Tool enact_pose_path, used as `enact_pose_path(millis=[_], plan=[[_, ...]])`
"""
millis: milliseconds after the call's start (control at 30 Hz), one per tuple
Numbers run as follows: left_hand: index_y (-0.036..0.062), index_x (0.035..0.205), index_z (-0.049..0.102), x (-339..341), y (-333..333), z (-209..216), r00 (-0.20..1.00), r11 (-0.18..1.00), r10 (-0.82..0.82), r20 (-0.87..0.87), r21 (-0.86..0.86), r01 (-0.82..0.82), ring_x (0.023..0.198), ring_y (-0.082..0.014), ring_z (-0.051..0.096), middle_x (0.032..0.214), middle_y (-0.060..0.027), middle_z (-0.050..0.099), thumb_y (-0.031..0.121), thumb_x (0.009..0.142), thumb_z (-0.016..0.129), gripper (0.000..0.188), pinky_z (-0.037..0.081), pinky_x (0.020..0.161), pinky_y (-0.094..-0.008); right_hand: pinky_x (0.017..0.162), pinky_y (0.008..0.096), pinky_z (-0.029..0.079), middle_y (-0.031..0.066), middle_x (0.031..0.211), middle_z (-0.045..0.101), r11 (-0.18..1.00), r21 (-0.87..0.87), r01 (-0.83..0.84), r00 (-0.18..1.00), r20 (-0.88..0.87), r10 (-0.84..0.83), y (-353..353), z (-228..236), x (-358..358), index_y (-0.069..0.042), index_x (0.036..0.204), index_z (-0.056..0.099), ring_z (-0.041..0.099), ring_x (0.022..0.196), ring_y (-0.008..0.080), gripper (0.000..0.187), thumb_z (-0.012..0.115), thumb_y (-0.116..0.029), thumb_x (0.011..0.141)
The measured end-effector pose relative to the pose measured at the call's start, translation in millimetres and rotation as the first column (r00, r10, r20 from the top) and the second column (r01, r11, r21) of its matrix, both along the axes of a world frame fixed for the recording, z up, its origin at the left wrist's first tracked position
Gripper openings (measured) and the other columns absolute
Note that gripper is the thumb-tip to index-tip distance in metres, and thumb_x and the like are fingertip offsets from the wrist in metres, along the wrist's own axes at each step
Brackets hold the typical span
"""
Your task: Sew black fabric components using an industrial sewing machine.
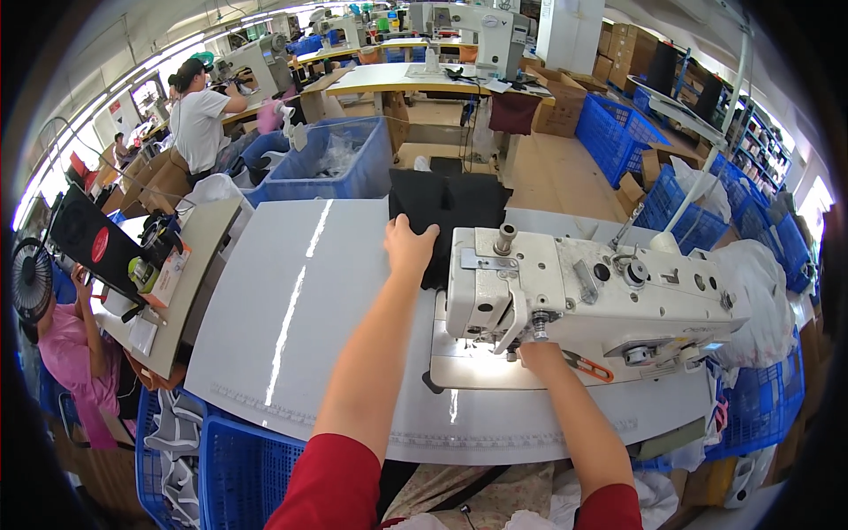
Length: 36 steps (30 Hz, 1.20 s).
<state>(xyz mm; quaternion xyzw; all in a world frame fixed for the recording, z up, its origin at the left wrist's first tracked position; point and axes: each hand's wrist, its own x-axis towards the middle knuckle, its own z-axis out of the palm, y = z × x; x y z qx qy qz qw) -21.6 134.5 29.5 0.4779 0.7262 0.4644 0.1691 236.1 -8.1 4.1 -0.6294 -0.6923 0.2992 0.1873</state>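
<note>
Black fabric pieces (pixel 450 199) lie at the far edge of the grey table, partly behind the head of a white sewing machine (pixel 565 274). With my left arm stretched forward, my left hand (pixel 409 246) grips the near left side of this fabric, thumb apart from the curled fingers. My right hand (pixel 541 355) is at the lit needle area under the machine head, close to the presser mechanism. The machine hides its fingertips, so what they hold is not visible. Orange-handled thread snips (pixel 590 367) lie just right of that hand.
The grey table (pixel 291 318) has a ruler strip along its front edge. Blue crates (pixel 252 473) stand below at the left, and a blue bin (pixel 327 168) beyond the table. A thread stand (pixel 720 150) rises at the right. Two co-workers (pixel 199 119) (pixel 79 353) sit at the left.
</note>
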Motion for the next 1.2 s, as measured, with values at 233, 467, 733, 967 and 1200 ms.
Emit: enact_pose_path(millis=[233,467,733,967,1200], plan=[[-0.0045,0.120,0.050,-6,-7,1,0.999,1.000,-0.014,-0.049,0.020,0.015,0.121,-0.0418,0.041,0.132,-0.0249,0.043,0.031,0.071,0.073,0.065,0.039,0.099,-0.0449,0.081,0.0385,0.048,0.0146,0.101,0.062,0.988,0.120,-0.096,0.991,-0.086,0.107,48,20,-30,-0.005,0.102,0.061,0.061,0.095,0.0275,0.022,0.056,-0.019,0.086],[-0.0084,0.116,0.050,-53,-14,6,0.999,0.994,0.029,-0.029,0.109,-0.026,0.117,-0.0411,0.045,0.126,-0.0257,0.046,0.027,0.071,0.074,0.062,0.040,0.098,-0.0428,0.083,0.0381,0.047,0.0143,0.105,0.061,0.965,0.190,-0.179,0.965,-0.157,0.210,58,23,-38,-0.005,0.105,0.060,0.060,0.097,0.0269,0.024,0.055,-0.020,0.087],[-0.0064,0.110,0.053,-85,-36,20,0.988,0.990,0.133,-0.076,0.052,-0.130,0.119,-0.0374,0.044,0.126,-0.0218,0.047,0.027,0.071,0.075,0.056,0.041,0.097,-0.0436,0.085,0.0375,0.046,0.0139,0.109,0.059,0.944,0.255,-0.210,0.922,-0.271,0.278,70,20,-44,-0.006,0.109,0.058,0.059,0.099,0.0261,0.027,0.053,-0.021,0.087],[-0.0017,0.107,0.053,-44,-49,69,0.858,0.989,0.040,-0.512,0.140,0.037,0.121,-0.0392,0.043,0.130,-0.0210,0.049,0.019,0.085,0.062,0.032,0.041,0.095,-0.0423,0.088,0.0371,0.046,0.0136,0.113,0.058,0.958,0.238,-0.158,0.905,-0.353,0.237,89,-2,-13,-0.006,0.112,0.057,0.058,0.101,0.0255,0.029,0.052,-0.022,0.088],[0.0030,0.135,0.039,24,-24,23,0.426,0.890,-0.418,0.802,0.269,0.367,0.099,-0.0171,0.057,0.112,-0.0093,0.058,0.019,0.094,0.054,0.047,0.050,0.076,-0.0306,0.090,0.0366,0.045,0.0132,0.117,0.056,0.964,0.242,-0.113,0.888,-0.411,0.207,98,-21,-5,-0.006,0.115,0.055,0.057,0.103,0.0248,0.031,0.050,-0.023,0.089]])
